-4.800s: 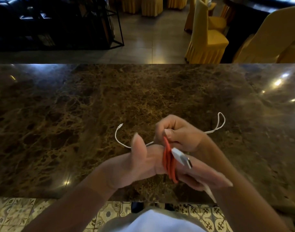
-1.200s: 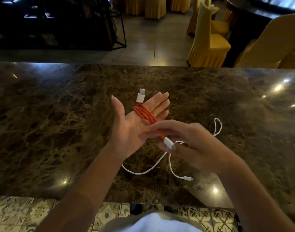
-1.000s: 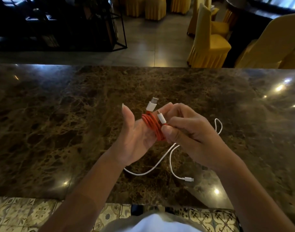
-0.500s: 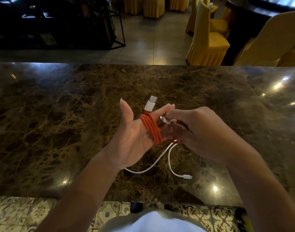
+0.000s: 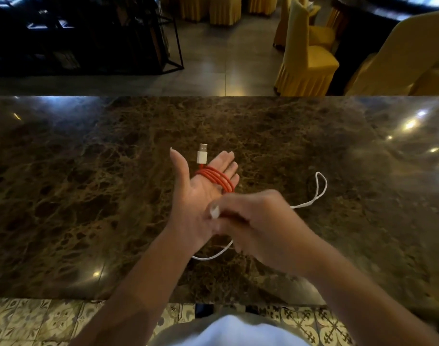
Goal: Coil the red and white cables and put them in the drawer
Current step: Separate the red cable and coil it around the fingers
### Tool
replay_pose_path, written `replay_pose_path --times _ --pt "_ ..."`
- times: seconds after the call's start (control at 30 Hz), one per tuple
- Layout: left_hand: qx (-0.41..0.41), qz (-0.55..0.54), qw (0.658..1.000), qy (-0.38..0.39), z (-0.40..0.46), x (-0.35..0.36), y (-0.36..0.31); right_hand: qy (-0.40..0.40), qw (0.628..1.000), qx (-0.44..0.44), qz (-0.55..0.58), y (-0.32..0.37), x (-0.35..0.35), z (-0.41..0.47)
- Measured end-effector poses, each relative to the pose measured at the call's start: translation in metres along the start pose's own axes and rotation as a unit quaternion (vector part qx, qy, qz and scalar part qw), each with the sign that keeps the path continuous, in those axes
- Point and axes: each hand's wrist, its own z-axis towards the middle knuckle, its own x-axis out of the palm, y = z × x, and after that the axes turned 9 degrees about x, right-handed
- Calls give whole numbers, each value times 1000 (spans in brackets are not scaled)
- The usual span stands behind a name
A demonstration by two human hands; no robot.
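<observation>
The red cable is wound in several loops around the fingers of my left hand, which is held flat, palm up, thumb raised. Its white USB plug sticks up past the fingertips. My right hand pinches the cable's other white plug over the left palm. The white cable lies loose on the marble table, partly hidden under my hands, with a loop to the right and a curve below my wrists. No drawer is in view.
The brown marble table runs across the whole view, its near edge above a patterned tile floor. Beyond the far edge stand yellow-covered chairs and a dark metal shelf.
My right hand has brought the free white plug from beside the left fingers down and around over the left palm. The left fingers have straightened out.
</observation>
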Motion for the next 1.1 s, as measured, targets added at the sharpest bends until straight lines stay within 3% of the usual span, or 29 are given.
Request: replay_pose_path --times 0.13,0.27,0.37,0.57,0.67,0.77,0.87,1.0,1.1 --pt "-13 64 991 115 -14 4 -4 -99 975 112 162 -13 -23 2" --pt "-59 104 983 139 -20 3 -2 -93 966 193 145 -19 -19 8" --pt "-50 112 985 118 -25 -2 1 -102 954 244 142 -28 -20 10" --pt "-52 130 987 82 -25 -6 10 -23 980 193 -43 -24 -16 2" --pt "-53 141 985 82 -25 -7 13 4 972 135 -190 -15 -13 4" --pt "-69 130 985 90 -26 -6 14 26 963 92 -251 -14 -13 6" --pt "-69 102 988 89 -27 -6 12 40 972 49 -226 -18 -15 4" --pt "-92 29 990 102 -27 -4 9 38 990 76 -116 -21 -26 -1" --pt "-77 48 988 123 -25 -4 9 50 994 89 -39 -26 -30 -1"
